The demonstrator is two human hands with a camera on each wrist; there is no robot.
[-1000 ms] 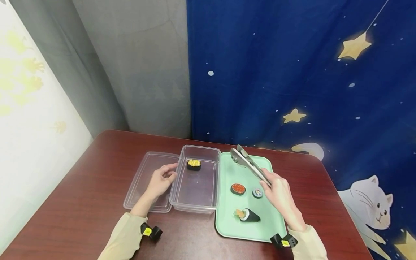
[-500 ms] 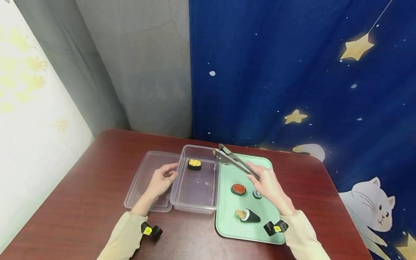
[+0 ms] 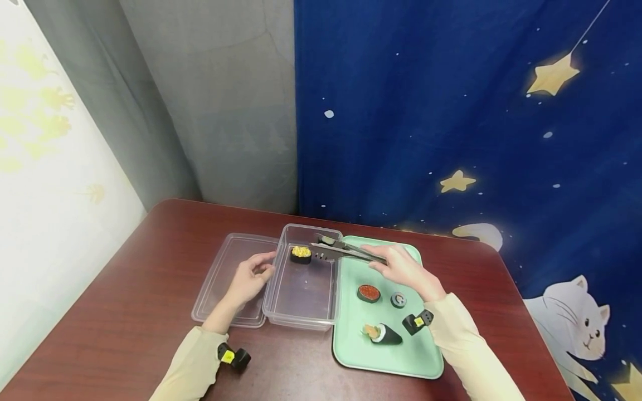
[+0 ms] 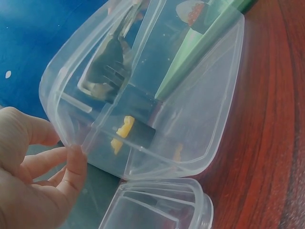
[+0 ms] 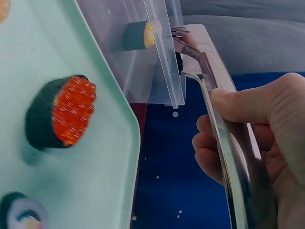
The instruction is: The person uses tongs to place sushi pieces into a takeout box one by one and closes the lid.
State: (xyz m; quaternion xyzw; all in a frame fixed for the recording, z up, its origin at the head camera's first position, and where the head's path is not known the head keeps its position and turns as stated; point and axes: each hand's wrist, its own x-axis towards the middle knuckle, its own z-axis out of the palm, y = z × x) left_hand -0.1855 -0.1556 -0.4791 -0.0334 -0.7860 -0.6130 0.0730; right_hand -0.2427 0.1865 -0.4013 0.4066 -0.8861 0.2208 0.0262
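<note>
My right hand [image 3: 401, 267] grips metal tongs [image 3: 351, 252], with their tips over the clear plastic container [image 3: 301, 322]. A dark sushi piece with a pale greenish top [image 3: 327, 240] shows at the tips; in the right wrist view the tongs' arms partly cover it. Inside the container, near the far left, sits a sushi piece topped with yellow [image 3: 301, 255]. My left hand [image 3: 249, 279] touches the container's left wall with its fingertips, fingers loosely bent. On the green tray [image 3: 351, 348] lie a sushi piece with red roe [image 3: 369, 293], a small sushi roll [image 3: 398, 300] and a hand roll [image 3: 385, 334].
Left of the container, partly beneath my left forearm, a clear lid [image 3: 215, 289] lies flat on the reddish-brown table [image 3: 135, 312]. The tray stands close along the container's right side. Behind the table hang a grey curtain [image 3: 241, 139] and a blue starry curtain [image 3: 376, 139].
My right hand has carried the tongs leftward from above the tray to over the container, and their tips have come lower. My left hand stays at the container's wall.
</note>
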